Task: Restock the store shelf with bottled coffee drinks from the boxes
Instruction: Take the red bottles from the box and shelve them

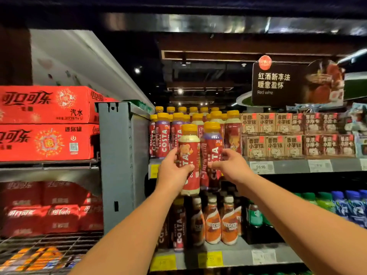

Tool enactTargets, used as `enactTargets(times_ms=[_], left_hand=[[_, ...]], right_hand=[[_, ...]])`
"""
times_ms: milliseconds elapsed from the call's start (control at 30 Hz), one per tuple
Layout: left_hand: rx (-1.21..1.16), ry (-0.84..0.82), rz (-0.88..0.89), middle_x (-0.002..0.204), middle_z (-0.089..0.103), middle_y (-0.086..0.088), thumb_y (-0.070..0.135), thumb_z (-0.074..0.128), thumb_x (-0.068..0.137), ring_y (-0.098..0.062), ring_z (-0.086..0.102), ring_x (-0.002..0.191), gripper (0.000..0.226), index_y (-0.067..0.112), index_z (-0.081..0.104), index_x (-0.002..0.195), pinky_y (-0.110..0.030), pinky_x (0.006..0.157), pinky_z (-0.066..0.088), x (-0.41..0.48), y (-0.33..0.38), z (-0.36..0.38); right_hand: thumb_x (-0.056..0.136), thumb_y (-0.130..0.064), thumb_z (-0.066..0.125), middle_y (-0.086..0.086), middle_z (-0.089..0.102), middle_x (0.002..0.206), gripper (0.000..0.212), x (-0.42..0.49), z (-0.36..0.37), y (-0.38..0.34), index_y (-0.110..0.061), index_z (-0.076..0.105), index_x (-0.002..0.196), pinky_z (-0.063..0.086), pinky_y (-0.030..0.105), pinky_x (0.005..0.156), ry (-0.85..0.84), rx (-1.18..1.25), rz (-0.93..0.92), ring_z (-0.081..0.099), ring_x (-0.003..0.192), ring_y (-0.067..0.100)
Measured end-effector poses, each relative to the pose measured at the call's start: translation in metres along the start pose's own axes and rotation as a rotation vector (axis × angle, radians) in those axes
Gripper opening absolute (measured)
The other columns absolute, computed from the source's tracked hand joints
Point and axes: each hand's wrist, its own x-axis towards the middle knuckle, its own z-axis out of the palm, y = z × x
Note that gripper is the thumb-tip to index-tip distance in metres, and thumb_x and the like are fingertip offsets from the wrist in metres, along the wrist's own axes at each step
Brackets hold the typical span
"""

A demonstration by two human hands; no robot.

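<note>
My left hand (172, 171) grips a red Costa coffee bottle (189, 149) with a yellow cap, held upright in front of the upper shelf's edge (288, 166). Beside it on the right, my right hand (228, 165) pinches a second Costa bottle (211, 147) by its label. Behind both, several more yellow-capped Costa bottles (164, 133) stand in rows on that shelf. The boxes the bottles come from are out of view.
Brown cartons of coffee (278, 133) fill the upper shelf to the right. Nescafe bottles (220, 223) and dark Costa bottles (178, 227) stand on the lower shelf. A grey upright panel (121, 165) divides off red cola cases (47, 124) at left.
</note>
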Motion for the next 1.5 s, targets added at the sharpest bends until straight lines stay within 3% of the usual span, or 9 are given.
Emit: enactTargets(times_ms=[233,367,467,600,733,900,1167,1400,1500], left_hand=[[-0.01,0.106,0.048,0.122,0.055,0.005,0.011,0.071,0.082,-0.015,0.058,0.104,0.067,0.023,0.041,0.141,-0.033,0.079,0.053,0.04,0.016,-0.001],[0.012,0.134,0.089,0.11,0.055,0.009,0.011,0.071,0.082,-0.012,0.058,0.098,0.065,0.022,0.042,0.139,-0.02,0.062,0.046,0.068,0.024,-0.008],[0.02,0.123,0.109,0.115,0.06,0.004,0.011,0.07,0.082,-0.014,0.06,0.1,0.061,0.022,0.046,0.136,-0.027,0.07,0.051,0.089,0.027,-0.011],[0.013,0.098,0.125,0.118,0.06,0.003,0.01,0.071,0.081,-0.017,0.06,0.104,0.064,0.02,0.044,0.138,-0.04,0.087,0.052,0.112,0.024,-0.009],[-0.004,0.065,0.123,0.116,0.059,0.004,0.008,0.071,0.081,-0.013,0.058,0.097,0.065,0.018,0.043,0.138,-0.033,0.079,0.051,0.124,0.009,-0.001],[-0.01,0.04,0.114,0.129,0.056,-0.006,0.012,0.072,0.081,-0.02,0.059,0.109,0.067,0.019,0.041,0.14,-0.044,0.09,0.052,0.135,-0.007,0.004],[-0.025,0.054,0.138,0.11,0.056,0.006,0.013,0.07,0.083,0.0,0.054,0.08,0.064,0.019,0.041,0.14,-0.018,0.058,0.044,0.142,-0.017,0.008],[-0.011,0.076,0.141,0.108,0.048,0.009,0.016,0.069,0.084,-0.012,0.053,0.098,0.061,0.023,0.042,0.138,-0.025,0.069,0.048,0.138,-0.015,0.003],[0.009,0.093,0.133,0.104,0.046,0.012,0.016,0.069,0.084,-0.011,0.052,0.097,0.061,0.023,0.042,0.139,-0.032,0.076,0.049,0.135,-0.011,0.0]], right_hand=[[0.083,-0.008,0.07,0.004,0.067,0.102,0.041,0.049,0.003,-0.024,-0.012,0.055,0.121,0.043,0.024,0.057,-0.042,-0.018,-0.077,0.06,0.075,0.011],[0.082,-0.006,0.069,0.005,0.068,0.102,0.035,0.072,0.016,-0.036,-0.015,0.058,0.114,0.054,0.04,0.082,-0.025,0.005,-0.115,0.065,0.093,0.022],[0.082,-0.007,0.07,0.005,0.068,0.104,0.039,0.09,0.024,-0.042,-0.015,0.059,0.118,0.052,0.046,0.09,0.024,0.021,-0.118,0.065,0.095,0.023],[0.081,-0.01,0.071,0.002,0.066,0.101,0.039,0.111,0.032,-0.041,-0.015,0.058,0.117,0.052,0.042,0.087,0.084,-0.001,-0.118,0.063,0.094,0.021],[0.078,-0.013,0.074,0.003,0.068,0.099,0.036,0.124,0.037,-0.029,-0.016,0.061,0.111,0.052,0.044,0.087,0.179,-0.048,-0.101,0.065,0.091,0.023],[0.077,-0.023,0.077,-0.002,0.067,0.093,0.028,0.129,0.042,-0.013,-0.022,0.06,0.099,0.051,0.03,0.068,0.276,-0.123,-0.114,0.063,0.081,0.015],[0.076,-0.031,0.077,-0.002,0.066,0.094,0.036,0.13,0.05,-0.005,-0.021,0.06,0.107,0.054,0.036,0.073,0.334,-0.301,-0.088,0.065,0.084,0.02],[0.078,-0.032,0.076,-0.012,0.059,0.073,0.028,0.131,0.056,0.002,-0.026,0.053,0.094,0.036,0.022,0.049,0.328,-0.314,-0.088,0.056,0.059,0.003],[0.078,-0.032,0.075,-0.009,0.061,0.078,0.027,0.131,0.06,0.004,-0.026,0.053,0.092,0.038,0.023,0.051,0.328,-0.311,-0.092,0.056,0.063,0.005]])
